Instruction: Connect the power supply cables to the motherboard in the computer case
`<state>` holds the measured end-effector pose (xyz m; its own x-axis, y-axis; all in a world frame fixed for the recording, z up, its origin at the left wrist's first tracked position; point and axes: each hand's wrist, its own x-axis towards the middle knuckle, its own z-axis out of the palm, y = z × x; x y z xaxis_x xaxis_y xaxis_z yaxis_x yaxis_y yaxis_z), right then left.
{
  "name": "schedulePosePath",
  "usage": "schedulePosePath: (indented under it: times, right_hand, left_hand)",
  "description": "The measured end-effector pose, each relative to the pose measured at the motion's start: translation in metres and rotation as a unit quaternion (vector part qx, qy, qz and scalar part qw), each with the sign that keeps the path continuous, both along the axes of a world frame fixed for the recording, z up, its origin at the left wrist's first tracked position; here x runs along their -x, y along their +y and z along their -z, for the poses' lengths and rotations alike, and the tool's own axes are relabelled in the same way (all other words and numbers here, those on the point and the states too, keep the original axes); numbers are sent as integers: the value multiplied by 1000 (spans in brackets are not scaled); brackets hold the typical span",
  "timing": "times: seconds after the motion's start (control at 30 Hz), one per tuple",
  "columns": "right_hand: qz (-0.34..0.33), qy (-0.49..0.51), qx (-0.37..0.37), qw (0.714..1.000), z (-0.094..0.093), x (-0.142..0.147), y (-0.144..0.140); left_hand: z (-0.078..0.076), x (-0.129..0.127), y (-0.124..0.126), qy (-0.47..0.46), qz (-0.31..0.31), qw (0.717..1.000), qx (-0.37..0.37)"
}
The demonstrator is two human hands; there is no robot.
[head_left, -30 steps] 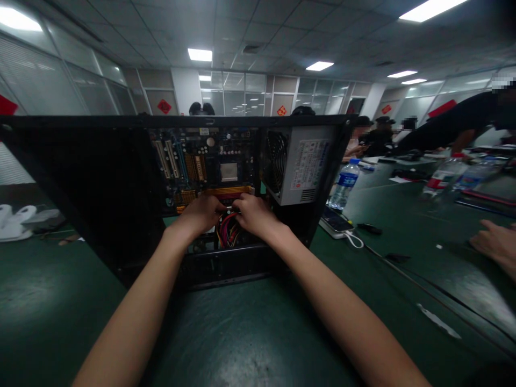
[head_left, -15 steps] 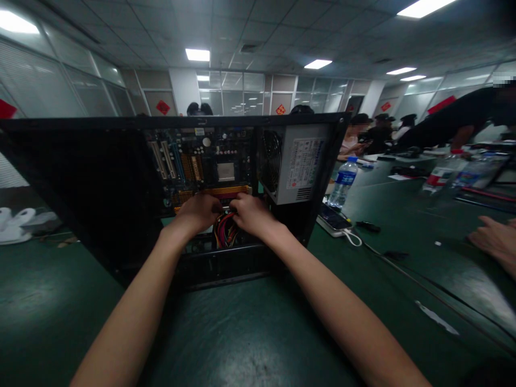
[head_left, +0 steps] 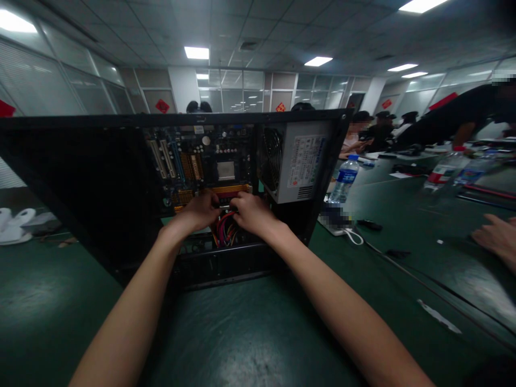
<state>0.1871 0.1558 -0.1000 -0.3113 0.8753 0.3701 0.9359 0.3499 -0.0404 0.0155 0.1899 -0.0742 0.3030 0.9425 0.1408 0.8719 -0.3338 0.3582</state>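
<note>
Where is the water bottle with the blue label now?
In the head view, the water bottle stands upright on the green table, right of the open computer case, beside its power supply.

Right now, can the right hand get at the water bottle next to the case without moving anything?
Probably not directly. The right hand is inside the open computer case, at the cable bundle; the power supply and the case's side wall stand between it and the water bottle. It would likely have to withdraw first.
</note>
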Motion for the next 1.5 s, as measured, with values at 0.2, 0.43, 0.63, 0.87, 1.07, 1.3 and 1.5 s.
schedulePosePath:
  times: [0.2,0.43,0.63,0.87,1.07,1.3,1.5]
  right_hand:
    - [-2,-8,-14,1000,1,-1,0]
    - [2,-17,-11,1000,1,1,-2]
    - [2,-25,10,1000,-2,1,-2]
    - [-14,-8,19,1000,3,3,-1]
    - [-4,-14,2,1000,3,2,-1]
    - [5,-16,-13,1000,2,1,-2]
    - [-15,14,-40,999,7,1,5]
  left_hand:
    - [14,-6,7,43,-5,999,-10]
    - [17,-5,10,69,0,997,-35]
    - [16,-15,3,108,-9,992,-58]
    - [15,-26,3,114,12,991,-71]
    - [11,-14,0,84,16,994,-65]
    - [-10,6,-20,172,6,985,25]
    - [-2,-5,-14,131,-6,991,32]
